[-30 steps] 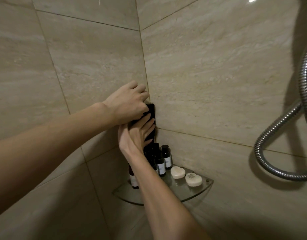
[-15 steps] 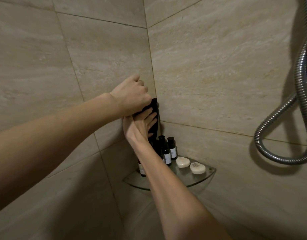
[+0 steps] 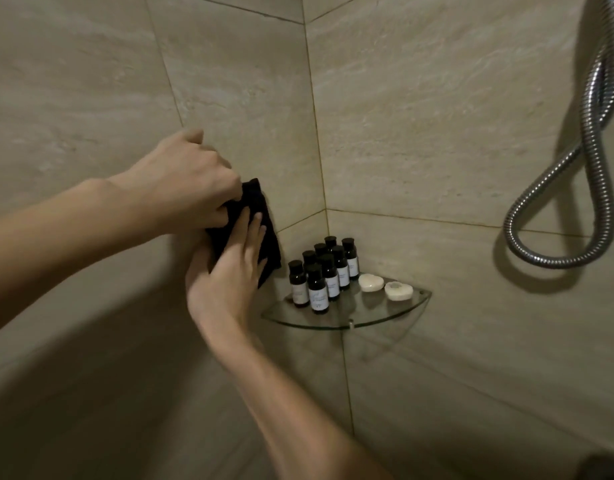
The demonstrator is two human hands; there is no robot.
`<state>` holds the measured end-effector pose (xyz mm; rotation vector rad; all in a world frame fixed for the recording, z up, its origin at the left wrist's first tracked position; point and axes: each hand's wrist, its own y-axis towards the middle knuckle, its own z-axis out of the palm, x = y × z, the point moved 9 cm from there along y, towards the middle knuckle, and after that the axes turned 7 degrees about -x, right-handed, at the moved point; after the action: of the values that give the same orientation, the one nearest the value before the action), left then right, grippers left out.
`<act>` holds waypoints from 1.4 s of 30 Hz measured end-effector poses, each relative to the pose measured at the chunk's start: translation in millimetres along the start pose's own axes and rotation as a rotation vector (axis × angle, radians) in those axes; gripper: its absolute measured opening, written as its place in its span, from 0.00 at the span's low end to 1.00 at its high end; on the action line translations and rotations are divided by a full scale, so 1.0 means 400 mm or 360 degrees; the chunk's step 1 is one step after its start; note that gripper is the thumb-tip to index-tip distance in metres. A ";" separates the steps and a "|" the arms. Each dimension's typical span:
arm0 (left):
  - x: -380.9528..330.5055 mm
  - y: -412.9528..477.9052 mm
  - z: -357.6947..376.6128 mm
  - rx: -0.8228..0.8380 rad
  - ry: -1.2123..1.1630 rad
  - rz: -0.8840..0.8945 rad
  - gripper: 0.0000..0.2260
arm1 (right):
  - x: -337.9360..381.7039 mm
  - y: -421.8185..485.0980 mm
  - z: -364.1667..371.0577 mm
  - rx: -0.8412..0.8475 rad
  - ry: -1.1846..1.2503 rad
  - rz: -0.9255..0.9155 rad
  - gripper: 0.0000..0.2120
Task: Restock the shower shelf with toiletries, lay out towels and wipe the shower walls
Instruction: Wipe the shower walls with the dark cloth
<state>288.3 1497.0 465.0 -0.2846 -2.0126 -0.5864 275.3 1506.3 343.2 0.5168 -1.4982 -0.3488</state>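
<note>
Up against the left wall (image 3: 229, 98), both hands work a black cloth (image 3: 264, 230): the left hand (image 3: 191, 181) pinches its top edge with curled fingers, the right hand (image 3: 232, 271) presses it flat, fingers straight. Just right, the glass corner shelf (image 3: 385, 315) carries dark bottles (image 3: 328, 275) and two soaps (image 3: 385, 287).
</note>
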 end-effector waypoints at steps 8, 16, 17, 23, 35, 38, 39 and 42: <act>-0.058 -0.201 0.004 -0.0300 -0.0115 -0.0374 0.18 | -0.008 -0.132 0.004 -0.0153 0.0051 -0.0109 0.31; -0.223 -0.320 0.065 -0.0012 -0.0435 -0.0798 0.05 | -0.134 -0.268 -0.034 -0.0298 0.0322 0.0293 0.20; -0.245 -0.330 0.070 -0.0021 -0.0542 -0.0856 0.06 | -0.140 -0.287 -0.047 -0.0262 0.0284 0.0279 0.20; -0.340 -0.338 0.084 0.0007 -0.1504 -0.1312 0.08 | -0.175 -0.399 -0.136 0.0005 0.0473 0.0345 0.30; -0.444 -0.166 0.094 -0.0538 -0.3087 -0.1689 0.06 | -0.286 -0.193 -0.640 -0.1148 0.0330 0.0628 0.08; -0.470 -0.170 0.136 -0.0514 -0.2883 -0.1731 0.07 | -0.156 -0.087 -0.679 -0.1009 -0.0579 -0.0111 0.09; -0.479 -0.172 0.144 -0.0490 -0.2811 -0.1731 0.07 | -0.143 -0.057 -0.656 -0.0863 -0.0936 -0.0273 0.10; -0.488 -0.191 0.172 -0.0500 -0.2681 -0.1820 0.07 | -0.174 -0.005 -0.566 -0.0377 -0.1491 -0.0434 0.15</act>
<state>299.2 1475.5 245.7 0.4637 -3.6629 -1.7696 496.8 1565.9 283.8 0.3744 -2.2418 -1.0741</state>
